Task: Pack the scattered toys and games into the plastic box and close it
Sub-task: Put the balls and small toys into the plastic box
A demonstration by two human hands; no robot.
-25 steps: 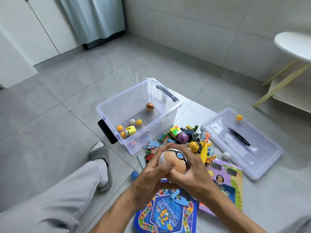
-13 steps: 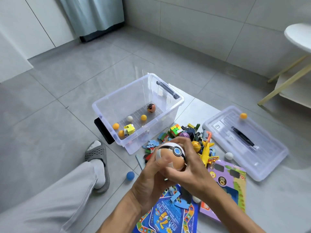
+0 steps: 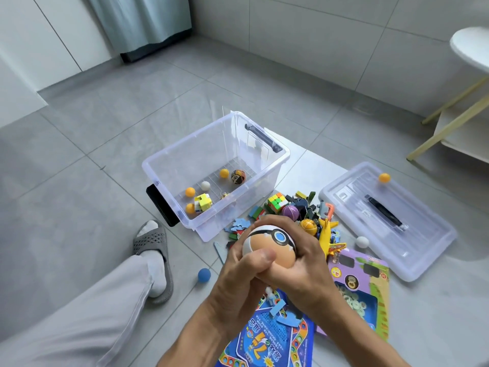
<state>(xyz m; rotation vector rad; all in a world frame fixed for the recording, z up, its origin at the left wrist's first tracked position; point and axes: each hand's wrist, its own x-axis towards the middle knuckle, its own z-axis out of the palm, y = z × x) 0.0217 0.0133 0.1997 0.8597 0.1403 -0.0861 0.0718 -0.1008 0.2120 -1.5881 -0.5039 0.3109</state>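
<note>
Both my left hand (image 3: 239, 282) and right hand (image 3: 304, 263) are clamping the orange-and-white plastic ball (image 3: 270, 246); I'm releasing it low over the far-left clear plastic box (image 3: 169, 173).

I'm looking into a room of a home: grey tiled floor (image 3: 87, 133) and wall, a curtain (image 3: 140, 22) at the far corner, a white side table (image 3: 471, 46), a slipper (image 3: 156, 247) on one foot.

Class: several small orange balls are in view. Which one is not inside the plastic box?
The orange ball resting on the lid, right of the plastic box. The other three lie inside it.
</note>
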